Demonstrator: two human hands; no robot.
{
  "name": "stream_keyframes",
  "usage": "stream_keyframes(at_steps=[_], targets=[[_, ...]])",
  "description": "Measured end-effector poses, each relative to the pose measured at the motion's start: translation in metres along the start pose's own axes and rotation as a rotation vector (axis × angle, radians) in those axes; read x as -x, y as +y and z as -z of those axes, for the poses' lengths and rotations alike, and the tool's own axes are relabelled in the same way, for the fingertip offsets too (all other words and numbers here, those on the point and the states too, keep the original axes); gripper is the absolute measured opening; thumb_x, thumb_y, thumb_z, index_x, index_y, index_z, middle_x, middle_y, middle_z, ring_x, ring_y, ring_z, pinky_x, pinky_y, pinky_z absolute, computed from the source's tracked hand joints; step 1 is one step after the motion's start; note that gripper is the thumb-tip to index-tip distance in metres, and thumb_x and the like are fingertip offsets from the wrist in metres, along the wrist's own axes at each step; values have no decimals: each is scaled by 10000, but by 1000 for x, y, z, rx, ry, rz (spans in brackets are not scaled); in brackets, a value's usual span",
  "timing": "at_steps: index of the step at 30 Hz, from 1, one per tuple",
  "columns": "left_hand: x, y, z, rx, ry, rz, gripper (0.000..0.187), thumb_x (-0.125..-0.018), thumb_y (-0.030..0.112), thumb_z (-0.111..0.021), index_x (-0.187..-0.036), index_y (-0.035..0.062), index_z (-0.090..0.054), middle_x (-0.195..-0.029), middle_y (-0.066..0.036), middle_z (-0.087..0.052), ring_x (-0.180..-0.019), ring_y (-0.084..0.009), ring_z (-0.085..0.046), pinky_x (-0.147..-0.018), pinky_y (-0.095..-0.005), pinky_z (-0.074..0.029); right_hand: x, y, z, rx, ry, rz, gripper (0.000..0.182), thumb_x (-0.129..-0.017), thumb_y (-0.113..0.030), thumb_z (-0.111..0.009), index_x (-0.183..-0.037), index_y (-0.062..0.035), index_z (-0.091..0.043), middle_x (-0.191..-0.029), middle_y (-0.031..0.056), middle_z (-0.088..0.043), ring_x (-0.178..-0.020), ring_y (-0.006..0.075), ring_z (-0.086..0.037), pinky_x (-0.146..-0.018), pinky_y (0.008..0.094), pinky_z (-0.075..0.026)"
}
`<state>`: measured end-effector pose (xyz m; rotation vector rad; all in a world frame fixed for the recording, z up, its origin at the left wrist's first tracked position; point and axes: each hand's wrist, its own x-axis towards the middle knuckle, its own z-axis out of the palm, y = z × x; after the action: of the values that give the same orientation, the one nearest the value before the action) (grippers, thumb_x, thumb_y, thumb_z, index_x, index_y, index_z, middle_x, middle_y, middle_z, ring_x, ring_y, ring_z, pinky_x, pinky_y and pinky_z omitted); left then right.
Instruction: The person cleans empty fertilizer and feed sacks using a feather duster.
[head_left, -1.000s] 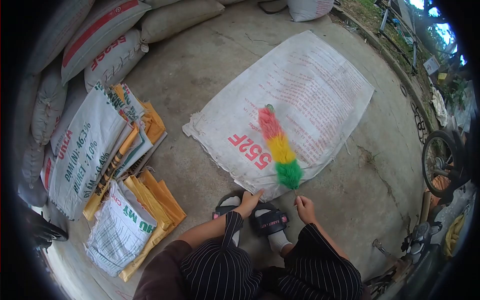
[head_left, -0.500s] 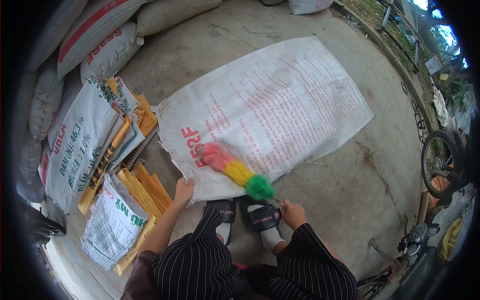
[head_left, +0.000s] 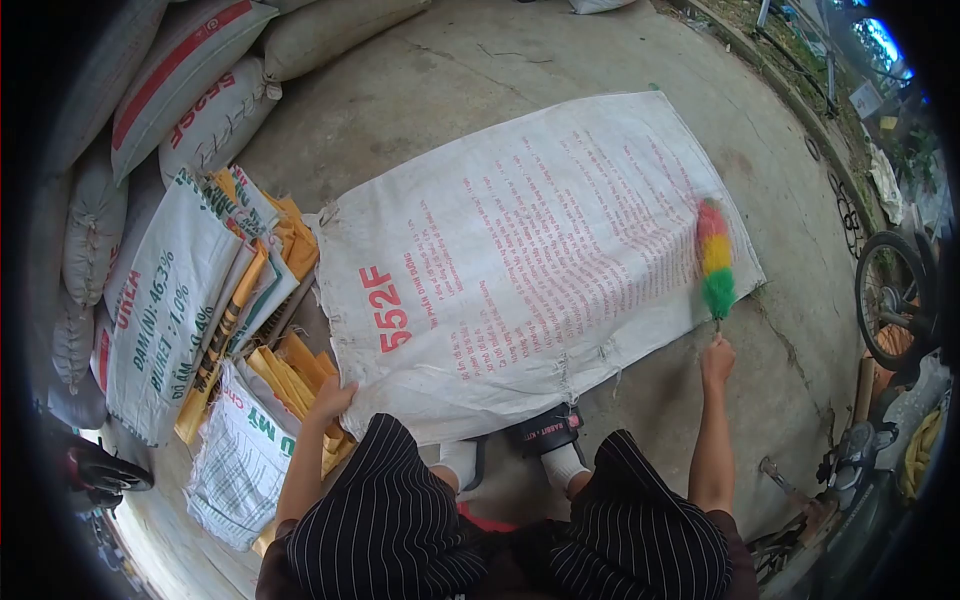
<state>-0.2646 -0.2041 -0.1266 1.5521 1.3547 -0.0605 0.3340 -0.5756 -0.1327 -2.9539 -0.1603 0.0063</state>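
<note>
A large white woven sack with red print lies flat on the concrete before my feet. My left hand is closed on the sack's near left corner. In my right hand is the thin handle of a fluffy duster, striped red, yellow and green. The duster's head rests on the right end of the sack, pointing away from me. My sandalled feet are at the sack's near edge, which partly covers them.
Folded sacks in white and yellow are piled at the left. Behind them are stacked full sacks. A bicycle wheel and other bike parts stand at the right, near a grassy edge. Cracked concrete floor stretches beyond the sack.
The duster has swept from the sack's left end near the red lettering to its right end. My left hand has moved left and nearer me, drawing the sack's corner with it.
</note>
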Motion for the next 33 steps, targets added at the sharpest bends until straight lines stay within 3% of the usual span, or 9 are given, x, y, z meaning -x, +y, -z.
stream_keyframes(at_steps=[4,6,10,17,21,23,26,30,33], targets=[[-23,5,-25,325,50,121,371,-817,187,-546,-1097,-55,-526,-987,-129,-607,-859,-233,-587,-766,-329,-454,91,-100,-10,-454,-125,355,274,-864,-197,-420,-748,4,-565,-683,250,-546,-656,434,-532,-564,482,-399],[-37,18,-38,566,418,68,378,-831,238,-542,-1055,-66,-542,-966,-174,-609,-861,-283,-592,-764,-350,-451,153,-142,-17,-417,-415,663,236,-865,-211,-429,-790,-16,-538,-632,241,-533,-631,422,-532,-557,482,-404],[-46,17,-49,41,509,31,390,-845,271,-526,-1022,-75,-554,-949,-226,-601,-864,-325,-594,-752,-375,-447,233,-184,-35,-147,-759,1202,231,-865,-242,-427,-838,-33,-523,-738,165,-593,-661,340,-590,-609,449,-458],[-28,-4,-17,-85,496,-74,358,-844,217,-497,-1062,-65,-538,-980,-250,-586,-934,-352,-567,-800,-394,-423,62,-110,-57,-56,-271,657,215,-862,-221,-432,-782,-40,-513,-687,169,-588,-676,364,-585,-602,474,-445],[-27,-15,1,-183,436,-5,347,-840,175,-484,-1117,-32,-518,-1021,-238,-579,-961,-359,-553,-827,-388,-417,-45,-10,-24,86,-45,-35,301,-875,-279,-414,-925,-45,-598,-897,220,-604,-862,383,-582,-731,471,-447],[-29,-18,2,-172,425,-25,341,-840,177,-486,-1110,-29,-526,-1007,-236,-585,-954,-360,-558,-824,-389,-419,-76,18,-19,-13,90,-251,301,-870,-250,-410,-845,-29,-612,-858,211,-614,-842,375,-586,-707,467,-453],[-26,-8,-2,-159,419,-80,332,-839,193,-493,-1081,-28,-546,-970,-233,-599,-933,-361,-568,-809,-392,-427,-87,4,-17,-116,138,-305,300,-865,-234,-413,-820,-6,-603,-873,236,-601,-840,393,-575,-706,465,-445],[-27,2,-9,-250,486,-108,337,-838,239,-504,-1020,-37,-572,-910,-229,-615,-893,-355,-587,-772,-390,-441,-11,-114,-39,-370,20,277,303,-876,-205,-392,-793,19,-579,-733,254,-575,-706,416,-559,-624,479,-416],[-24,13,-20,-130,511,-84,363,-844,273,-502,-1006,-43,-572,-898,-237,-613,-877,-355,-592,-751,-390,-445,118,-209,-58,-485,-366,752,240,-875,-201,-411,-748,-7,-472,-605,217,-545,-599,407,-547,-547,496,-410]])
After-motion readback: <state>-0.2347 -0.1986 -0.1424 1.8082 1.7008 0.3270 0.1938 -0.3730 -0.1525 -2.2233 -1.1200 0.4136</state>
